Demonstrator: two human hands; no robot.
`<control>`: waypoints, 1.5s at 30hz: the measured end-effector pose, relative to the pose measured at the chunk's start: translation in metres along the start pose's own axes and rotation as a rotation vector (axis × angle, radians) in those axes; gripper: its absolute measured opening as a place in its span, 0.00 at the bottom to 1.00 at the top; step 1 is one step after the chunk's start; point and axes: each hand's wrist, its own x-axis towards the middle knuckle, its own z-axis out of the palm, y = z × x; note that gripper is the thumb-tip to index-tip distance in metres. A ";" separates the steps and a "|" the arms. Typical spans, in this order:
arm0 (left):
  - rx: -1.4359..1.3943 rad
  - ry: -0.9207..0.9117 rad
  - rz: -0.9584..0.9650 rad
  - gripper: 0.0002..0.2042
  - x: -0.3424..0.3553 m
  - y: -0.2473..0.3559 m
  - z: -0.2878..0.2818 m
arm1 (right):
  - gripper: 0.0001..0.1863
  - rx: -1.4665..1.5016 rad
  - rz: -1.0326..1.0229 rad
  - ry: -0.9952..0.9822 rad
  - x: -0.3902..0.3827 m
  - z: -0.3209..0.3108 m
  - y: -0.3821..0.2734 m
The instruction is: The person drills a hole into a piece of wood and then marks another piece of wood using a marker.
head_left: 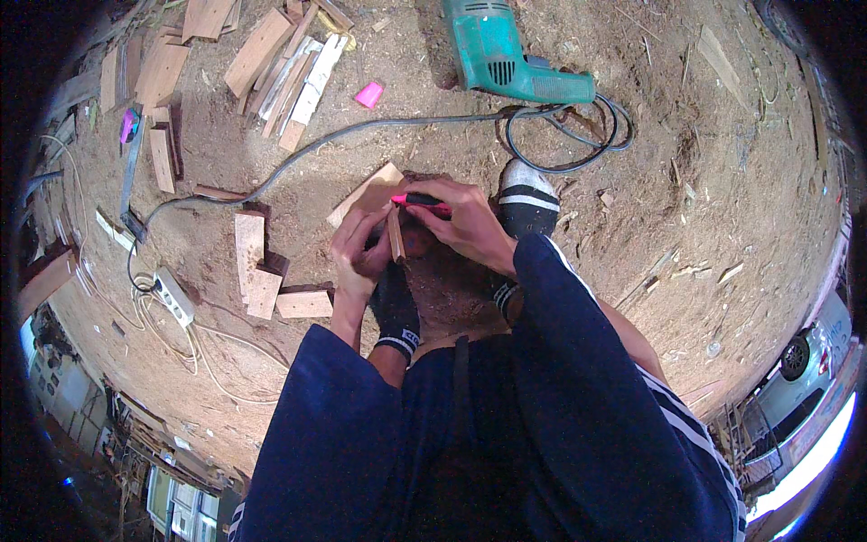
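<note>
My left hand [356, 248] grips a narrow wooden block [396, 237], which stands on edge between my feet. My right hand [471, 221] is closed around a pink-and-black pen-like tool [427, 204]. Its pink tip meets the upper end of the block, right beside my left fingertips. Whether the tip touches the wood I cannot tell. Just beyond my left hand, a flat wooden board [368, 192] lies at a slant on the ground, partly covered by the hand.
A green power drill [506, 59] lies at the far side, its dark cord [316, 143] running left to a white power strip [174, 298]. Cut wood pieces [250, 244] lie left, more [262, 50] farther off. A pink plastic piece [368, 94] rests on the dirt.
</note>
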 end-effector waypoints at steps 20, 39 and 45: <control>-0.012 -0.003 -0.017 0.15 0.002 0.003 0.003 | 0.14 -0.107 0.008 0.127 -0.016 -0.027 -0.030; 0.044 0.107 0.037 0.16 -0.009 -0.011 0.003 | 0.13 0.003 0.243 -0.244 0.070 -0.058 -0.048; 0.098 -0.033 -0.004 0.17 -0.015 -0.011 0.004 | 0.10 0.018 0.085 -0.320 0.085 -0.034 -0.042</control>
